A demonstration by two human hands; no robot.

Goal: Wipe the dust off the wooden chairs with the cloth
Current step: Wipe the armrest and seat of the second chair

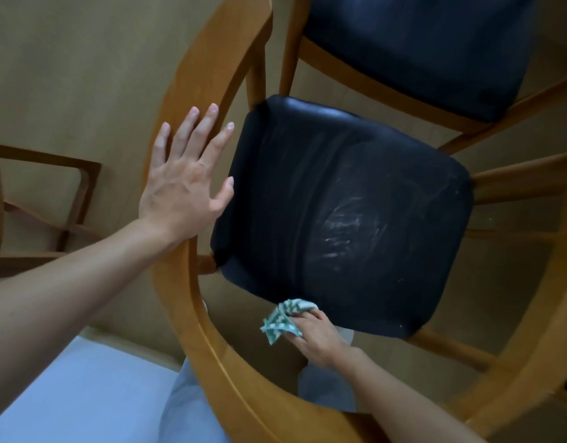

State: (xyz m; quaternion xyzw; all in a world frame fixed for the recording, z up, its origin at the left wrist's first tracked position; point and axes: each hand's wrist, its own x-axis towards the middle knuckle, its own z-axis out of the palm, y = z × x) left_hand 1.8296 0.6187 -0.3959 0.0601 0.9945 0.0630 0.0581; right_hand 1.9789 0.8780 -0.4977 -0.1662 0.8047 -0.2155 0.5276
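I look straight down on a wooden chair [192, 318] with a curved armrest frame and a dark padded seat [343, 215] marked with pale dust streaks. My left hand [183, 183] lies flat with spread fingers on the chair's left armrest. Lower down, my right hand [314, 337] reaches through the frame below the seat's near edge and grips a crumpled green and white patterned cloth [282, 321]. The cloth sits just off the seat's near left corner; I cannot tell whether it touches the wood.
A second wooden chair [419, 43] with a dark seat stands just beyond, at the top right. Part of a third wooden frame [68, 199] shows at the left edge. The floor is tan. My light blue clothing [93, 398] fills the bottom left.
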